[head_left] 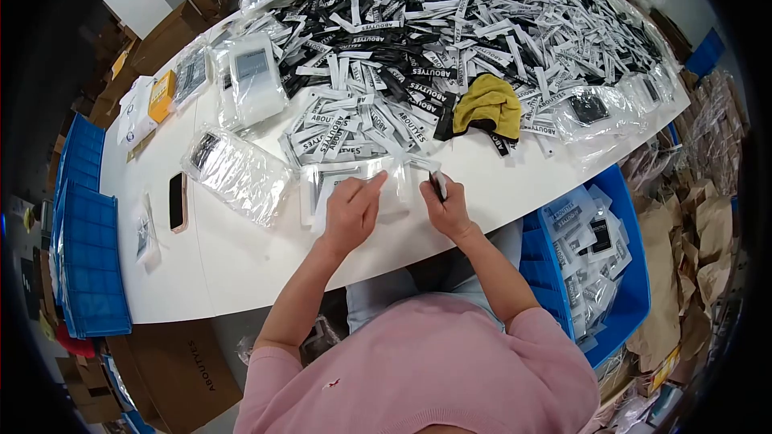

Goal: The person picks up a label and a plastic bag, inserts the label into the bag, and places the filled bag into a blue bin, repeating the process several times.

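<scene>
Clear bag: [386,185] lies flat on the bench just below the frame's centre, between both hands.
Left hand: [351,213] fingers pressed down on the clear bag's left part, pinning it.
Right hand: [447,207] pinches a small black label [439,186] at the bag's right edge.
Bench: [241,257] white, runs across the middle of the frame.
Label pile: [450,32] black and white labels heaped across the upper half.
Yellow cloth: [486,104] right of centre, on the pile's edge.
Phone: [178,202] left, near packed bags [237,173].
Blue bin: [623,265] lower right, holding filled bags.
</scene>
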Motion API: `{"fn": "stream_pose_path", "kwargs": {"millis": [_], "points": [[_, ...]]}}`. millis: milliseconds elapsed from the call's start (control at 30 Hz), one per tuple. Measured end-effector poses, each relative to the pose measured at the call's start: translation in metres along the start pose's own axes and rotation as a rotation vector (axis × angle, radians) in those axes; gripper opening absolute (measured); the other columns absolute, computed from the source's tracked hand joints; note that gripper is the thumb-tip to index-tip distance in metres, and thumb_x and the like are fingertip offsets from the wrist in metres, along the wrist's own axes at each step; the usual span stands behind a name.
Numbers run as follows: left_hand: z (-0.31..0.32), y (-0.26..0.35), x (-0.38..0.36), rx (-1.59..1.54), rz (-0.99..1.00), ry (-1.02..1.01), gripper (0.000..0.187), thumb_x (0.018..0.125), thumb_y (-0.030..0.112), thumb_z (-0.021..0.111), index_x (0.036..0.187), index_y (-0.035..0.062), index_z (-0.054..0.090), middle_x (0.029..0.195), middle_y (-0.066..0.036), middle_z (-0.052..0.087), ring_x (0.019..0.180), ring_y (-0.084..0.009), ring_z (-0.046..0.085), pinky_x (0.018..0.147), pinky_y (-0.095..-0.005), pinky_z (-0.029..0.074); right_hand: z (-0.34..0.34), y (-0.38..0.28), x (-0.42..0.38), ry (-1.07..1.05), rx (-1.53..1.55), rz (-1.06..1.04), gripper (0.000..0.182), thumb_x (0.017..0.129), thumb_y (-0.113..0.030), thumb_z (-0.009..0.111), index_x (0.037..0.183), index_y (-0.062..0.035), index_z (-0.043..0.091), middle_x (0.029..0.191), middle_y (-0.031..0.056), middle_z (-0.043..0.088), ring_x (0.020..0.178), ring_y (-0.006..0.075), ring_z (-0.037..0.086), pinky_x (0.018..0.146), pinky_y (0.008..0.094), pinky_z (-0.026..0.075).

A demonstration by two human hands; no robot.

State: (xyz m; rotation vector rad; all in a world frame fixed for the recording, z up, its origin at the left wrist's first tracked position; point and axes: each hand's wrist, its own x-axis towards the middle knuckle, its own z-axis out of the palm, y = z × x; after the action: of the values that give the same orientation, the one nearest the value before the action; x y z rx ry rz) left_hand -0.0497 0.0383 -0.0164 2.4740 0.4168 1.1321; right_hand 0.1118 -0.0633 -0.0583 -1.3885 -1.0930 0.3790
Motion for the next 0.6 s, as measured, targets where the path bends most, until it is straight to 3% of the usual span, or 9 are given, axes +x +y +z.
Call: {"fn": "stream_pose_path", "kwargs": {"millis": [33,100,133,233,333,400,433,533,600], "points": [[-0.002,0.003,0.003,0.002,-0.002,0.002,0.03,0.076,-0.001,0.055,0.105,0.0039,0.062,0.065,-0.007,0.046,0.06,-0.0247,0.048,0.054,-0.0339,0.04,0.0,-0.002,0.002,-0.003,0.001,-0.001,0.021,0.086,-0.018,0.06,0.076,-0.0013,0.052,0.052,0.0082,0.049,0.043,0.0133,0.046,0.042,0.0324,0.035],[-0.007,0.008,0.01,0.14,0.292,-0.069,0.034,0.071,-0.005,0.06,0.104,0.0018,0.063,0.068,-0.007,0.049,0.064,-0.0243,0.05,0.057,-0.034,0.042,0.001,-0.005,0.007,-0.017,0.382,0.355,0.025,0.086,-0.021,0.059,0.07,-0.0022,0.055,0.052,0.0023,0.051,0.042,0.0096,0.042,0.039,0.028,0.032],[-0.009,0.009,0.011,0.143,0.293,-0.068,0.034,0.071,-0.005,0.06,0.104,0.0018,0.063,0.068,-0.007,0.049,0.064,-0.0243,0.05,0.057,-0.034,0.042,-0.002,-0.015,0.014,-0.019,0.384,0.353,0.025,0.086,-0.021,0.059,0.07,-0.0022,0.055,0.052,0.0023,0.051,0.042,0.0096,0.042,0.039,0.028,0.032],[-0.01,0.01,0.011,0.178,0.419,-0.132,0.038,0.069,0.0,0.064,0.106,0.0033,0.063,0.07,-0.007,0.049,0.067,-0.0256,0.05,0.057,-0.0348,0.043,-0.014,-0.044,0.029,-0.22,0.413,0.667,0.023,0.084,-0.023,0.061,0.07,-0.0039,0.058,0.054,-0.0003,0.051,0.042,0.0049,0.041,0.038,0.021,0.031],[0.0,0.017,0.008,0.098,0.257,-0.126,0.031,0.073,0.015,0.068,0.101,0.003,0.063,0.077,-0.005,0.052,0.07,-0.0242,0.053,0.059,-0.0342,0.044,-0.018,-0.041,0.03,-0.239,0.297,0.519,0.022,0.083,-0.021,0.062,0.073,-0.0014,0.059,0.055,0.0019,0.053,0.045,0.0077,0.046,0.042,0.0246,0.038],[0.007,0.03,0.002,-0.483,-0.343,-0.096,0.025,0.08,0.019,0.065,0.098,0.0009,0.062,0.077,-0.006,0.056,0.069,-0.0169,0.054,0.06,-0.03,0.045,-0.009,-0.053,0.025,-0.302,-0.032,0.277,0.018,0.081,-0.017,0.063,0.079,0.0003,0.06,0.058,0.0074,0.056,0.051,0.0142,0.053,0.05,0.029,0.043],[0.0,0.024,-0.001,-0.554,-0.707,-0.359,0.022,0.085,0.018,0.06,0.097,-0.0012,0.06,0.075,-0.005,0.059,0.067,-0.0092,0.052,0.06,-0.0247,0.044,-0.004,-0.054,0.022,-0.362,-0.091,0.046,0.016,0.08,-0.016,0.064,0.084,-0.0005,0.061,0.063,0.0124,0.057,0.057,0.0204,0.056,0.056,0.0312,0.044],[0.002,0.022,0.005,-0.726,-0.669,-0.199,0.018,0.085,0.013,0.057,0.094,-0.0017,0.061,0.07,-0.001,0.059,0.066,-0.0045,0.05,0.06,-0.0214,0.042,0.002,-0.074,0.023,-0.369,-0.165,-0.062,0.017,0.081,-0.016,0.063,0.085,-0.0004,0.061,0.066,0.0146,0.058,0.056,0.0221,0.056,0.055,0.0295,0.044],[-0.005,0.026,0.012,-0.854,-0.753,-0.168,0.016,0.085,0.011,0.055,0.093,-0.0019,0.062,0.072,0.001,0.06,0.067,-0.0039,0.05,0.059,-0.0217,0.042,-0.001,-0.061,0.021,-0.411,-0.087,0.008,0.017,0.081,-0.017,0.063,0.086,0.0,0.061,0.067,0.0148,0.059,0.056,0.0222,0.056,0.056,0.0293,0.044]]}}
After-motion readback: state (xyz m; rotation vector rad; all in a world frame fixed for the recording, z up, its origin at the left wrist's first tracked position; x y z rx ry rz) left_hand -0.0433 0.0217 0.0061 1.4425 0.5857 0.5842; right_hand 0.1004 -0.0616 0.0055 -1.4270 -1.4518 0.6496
